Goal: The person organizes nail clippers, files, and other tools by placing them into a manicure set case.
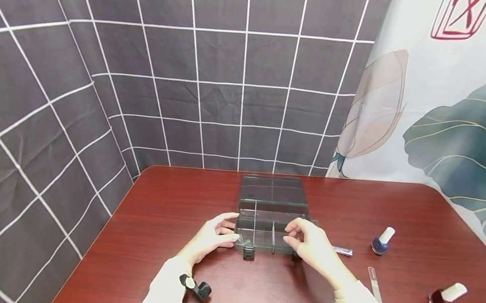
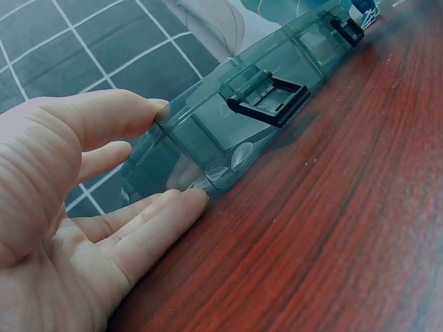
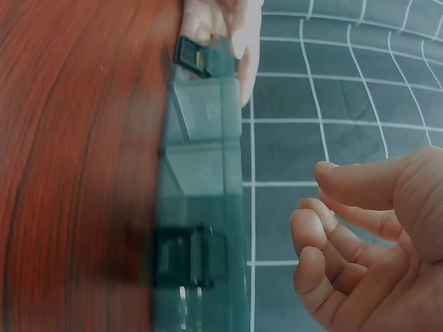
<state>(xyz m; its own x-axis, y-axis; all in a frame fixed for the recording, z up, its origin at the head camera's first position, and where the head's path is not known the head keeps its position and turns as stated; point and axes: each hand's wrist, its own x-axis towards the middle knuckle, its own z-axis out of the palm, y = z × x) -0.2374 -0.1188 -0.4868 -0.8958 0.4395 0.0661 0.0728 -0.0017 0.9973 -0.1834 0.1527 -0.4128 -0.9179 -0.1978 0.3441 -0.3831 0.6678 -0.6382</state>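
Observation:
A see-through grey plastic compartment box (image 1: pixel 261 247) lies on the table with its lid (image 1: pixel 272 189) swung back toward the wall. My left hand (image 1: pixel 210 238) holds the box's left end between thumb and fingers, as the left wrist view also shows. Black latches (image 2: pixel 270 100) hang along the front side. Inside the left compartment lies a small clear rounded thing (image 2: pixel 242 156), its kind hard to tell. Over the right compartments hovers my right hand (image 1: pixel 311 242), fingers loosely bent; in the right wrist view the hand (image 3: pixel 367 242) is apart from the box and nothing shows in it.
Right of the box lie nail clippers (image 1: pixel 342 251) and a nail file (image 1: pixel 374 288). Farther right are a blue nail polish bottle (image 1: pixel 381 243) and a dark red nail polish bottle (image 1: pixel 442 298). A grey gridded cloth (image 1: pixel 212 103) hangs behind the red-brown table (image 1: pixel 174 198).

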